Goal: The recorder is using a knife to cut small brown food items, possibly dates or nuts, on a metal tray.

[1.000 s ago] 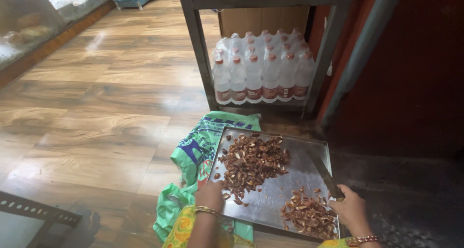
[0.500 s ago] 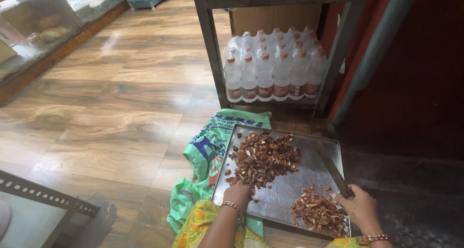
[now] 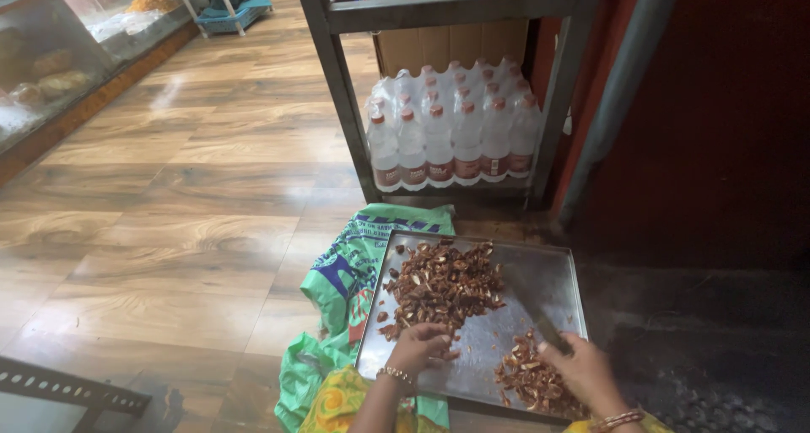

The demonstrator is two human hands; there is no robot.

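Observation:
A flat metal tray (image 3: 550, 268) lies on the floor, partly on a green printed sack (image 3: 348, 268). A big heap of brown chopped pieces (image 3: 440, 285) fills the tray's left half, and a smaller heap (image 3: 527, 381) lies at its near right. My left hand (image 3: 419, 346), with a bangle on the wrist, rests curled on the near edge of the big heap. My right hand (image 3: 580, 369) grips a dark-handled knife (image 3: 538, 313) whose blade points up across the bare metal, just above the small heap.
A metal rack (image 3: 337, 87) stands right behind the tray, with a shrink-wrapped pack of water bottles (image 3: 451, 125) on its bottom shelf and a cardboard box behind. Wood-pattern floor (image 3: 169, 197) spreads left toward glass display cases (image 3: 51, 62). A dark red wall (image 3: 717, 121) rises at right.
The camera view has shifted a little to the left and up. My left hand has slid further into the near edge of the big heap; my right hand still holds the knife by the small heap.

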